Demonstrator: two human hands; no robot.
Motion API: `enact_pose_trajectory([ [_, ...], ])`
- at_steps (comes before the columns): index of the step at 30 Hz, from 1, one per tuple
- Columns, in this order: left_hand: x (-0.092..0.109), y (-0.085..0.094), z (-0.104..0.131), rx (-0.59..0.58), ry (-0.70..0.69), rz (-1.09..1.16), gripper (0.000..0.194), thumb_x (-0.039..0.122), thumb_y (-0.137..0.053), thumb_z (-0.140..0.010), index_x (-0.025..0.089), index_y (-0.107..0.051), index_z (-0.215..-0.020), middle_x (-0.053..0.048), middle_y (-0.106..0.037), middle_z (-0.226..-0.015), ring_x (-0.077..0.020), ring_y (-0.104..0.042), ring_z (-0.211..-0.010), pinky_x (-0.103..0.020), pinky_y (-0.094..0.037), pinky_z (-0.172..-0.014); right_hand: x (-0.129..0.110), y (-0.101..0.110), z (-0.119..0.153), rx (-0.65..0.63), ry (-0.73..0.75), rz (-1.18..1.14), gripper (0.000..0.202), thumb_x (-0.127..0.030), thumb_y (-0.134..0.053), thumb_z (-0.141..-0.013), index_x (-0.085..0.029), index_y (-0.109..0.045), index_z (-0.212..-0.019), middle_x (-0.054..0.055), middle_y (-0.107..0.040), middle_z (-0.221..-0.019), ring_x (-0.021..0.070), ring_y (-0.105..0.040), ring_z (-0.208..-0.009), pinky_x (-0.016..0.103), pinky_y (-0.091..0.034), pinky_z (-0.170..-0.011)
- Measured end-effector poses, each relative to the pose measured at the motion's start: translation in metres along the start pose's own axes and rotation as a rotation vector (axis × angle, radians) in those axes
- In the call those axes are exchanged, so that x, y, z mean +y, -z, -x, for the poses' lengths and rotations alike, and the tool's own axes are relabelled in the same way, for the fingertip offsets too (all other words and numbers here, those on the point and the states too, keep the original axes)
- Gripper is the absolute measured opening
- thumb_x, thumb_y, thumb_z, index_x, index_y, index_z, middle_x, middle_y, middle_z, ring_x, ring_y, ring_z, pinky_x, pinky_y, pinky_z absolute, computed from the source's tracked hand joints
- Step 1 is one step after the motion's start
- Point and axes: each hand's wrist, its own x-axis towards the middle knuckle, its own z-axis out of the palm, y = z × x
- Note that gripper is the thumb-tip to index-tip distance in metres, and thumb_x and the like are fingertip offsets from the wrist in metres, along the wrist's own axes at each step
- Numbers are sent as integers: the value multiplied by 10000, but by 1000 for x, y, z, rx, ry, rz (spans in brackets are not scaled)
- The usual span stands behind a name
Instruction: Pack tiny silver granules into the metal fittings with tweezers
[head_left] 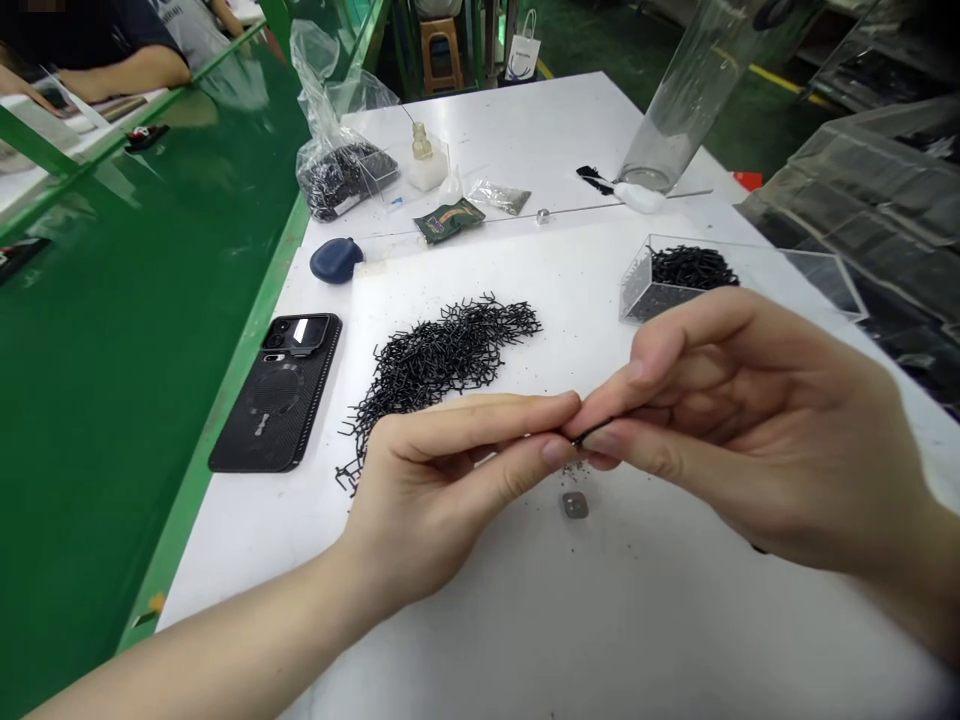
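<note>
White tabletop (600,640) spreads beneath both raised forearms. Left hand (427,490) angles in from lower left, thumb and forefinger outstretched, pinching one end of a small black strip (598,430); right hand (780,430), wrist bent inward, other fingers loosely curled, pinches its opposite end. The fingertips meet near a grey rounded-square piece (575,505). Beyond lie a black phone (277,395), a heap of bent black pieces (442,355), a clear box (636,285) and a transparent bag (319,120).

Your left hand (442,490) and right hand (780,430) pinch a thin black piece (598,429) above the white tabletop (637,630), where a heap of black strips (442,355) lies near a phone (274,400).
</note>
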Motion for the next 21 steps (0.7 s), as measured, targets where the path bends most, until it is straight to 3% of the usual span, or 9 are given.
enact_pose_trajectory([
  [3,0,0,-2,-10,5,6,359,48,-1065,-926,359,-1010,-1097,63,-982,-1117,-180,-975,-1022,-154,-782,-945,-1,1,0,-10,-15,-15,420,-24,-1006,-911,-366,-785,-1017,-105,-959,-944,161,-959,-860,176,-785,-801],
  [15,-2,0,0,3,-25,-51,332,119,-1103,-906,377,-1013,-1096,-1,-991,-1099,-212,-974,-996,-199,-796,-907,1,2,1,-51,-45,-74,422,-20,-1003,-921,-361,-774,-1021,-79,-965,-980,197,-959,-862,238,-794,-776],
  [21,-4,3,-2,-120,-97,2,470,72,-1085,-913,385,-994,-1252,-40,-996,-1136,-227,-969,-974,-232,-797,-832,1,3,2,-34,-61,-119,411,-56,-1027,-921,-353,-764,-1031,-60,-956,-959,185,-946,-842,229,-785,-775],
])
